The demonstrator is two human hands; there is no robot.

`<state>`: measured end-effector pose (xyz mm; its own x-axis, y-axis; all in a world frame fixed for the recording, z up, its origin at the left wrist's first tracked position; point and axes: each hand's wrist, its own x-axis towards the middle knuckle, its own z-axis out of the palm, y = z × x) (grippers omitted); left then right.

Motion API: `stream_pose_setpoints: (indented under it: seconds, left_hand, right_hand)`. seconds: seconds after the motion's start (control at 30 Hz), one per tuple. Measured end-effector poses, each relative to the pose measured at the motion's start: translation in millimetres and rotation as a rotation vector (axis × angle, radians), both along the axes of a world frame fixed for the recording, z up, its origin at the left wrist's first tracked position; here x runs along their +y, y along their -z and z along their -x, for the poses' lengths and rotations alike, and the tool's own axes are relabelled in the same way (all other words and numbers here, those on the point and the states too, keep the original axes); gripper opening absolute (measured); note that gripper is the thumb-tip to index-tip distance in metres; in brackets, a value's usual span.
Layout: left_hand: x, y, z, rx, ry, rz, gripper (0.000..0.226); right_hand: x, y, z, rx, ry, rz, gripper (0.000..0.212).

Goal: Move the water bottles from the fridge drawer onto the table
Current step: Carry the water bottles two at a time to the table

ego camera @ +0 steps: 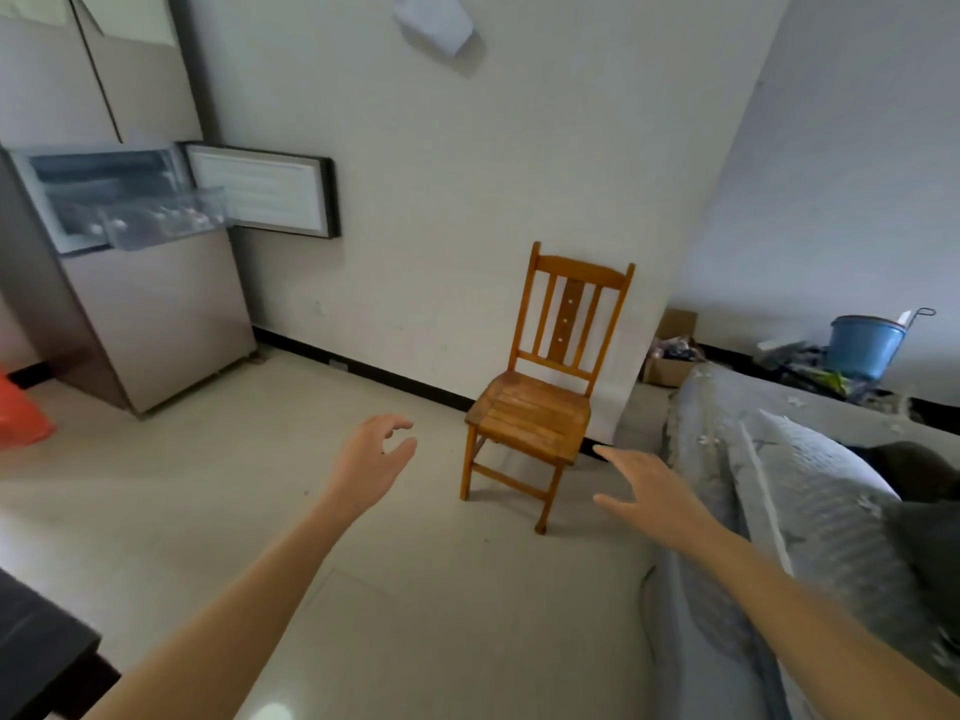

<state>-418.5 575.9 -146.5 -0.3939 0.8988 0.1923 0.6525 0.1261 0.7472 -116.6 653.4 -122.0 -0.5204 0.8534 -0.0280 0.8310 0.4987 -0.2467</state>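
Observation:
The fridge (156, 324) stands at the far left with a small door (265, 194) swung open to the right. Its clear drawer (161, 226) is pulled out, and blurred bottles lie inside it. My left hand (376, 457) hovers over the floor with loosely curled fingers and holds nothing. My right hand (644, 485) is stretched forward with straight fingers, also holding nothing. Both hands are well short of the fridge. A dark table corner (36, 641) shows at the lower left edge.
A wooden chair (540, 402) stands against the white wall ahead. A grey sofa (779, 511) with a cushion fills the right side. A blue bucket (865, 345) and a cardboard box (670, 350) sit behind it. An orange bag (21, 413) lies left of the fridge.

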Motion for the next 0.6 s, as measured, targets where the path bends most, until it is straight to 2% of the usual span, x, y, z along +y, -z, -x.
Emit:
stream_pose_setpoints:
  seconds: [0.27,0.43,0.6]
  left_hand:
    - [88.4,1.4,-0.8,0.034,-0.059,-0.002,0.029]
    - [139.3,-9.8,12.7,0.006,-0.22,-0.039,0.029]
    - [172.1,-21.7,24.3,0.017,-0.381,-0.065,0.028]
  right_hand:
    - [111.1,6.7,7.3,0.022,-0.06,0.038,0.061]
    - [198.9,-4.7,35.0,0.134,-0.173,0.013,0.05]
    - [274.1,-19.0,78.2,0.164,-0.297,0.014,0.054]
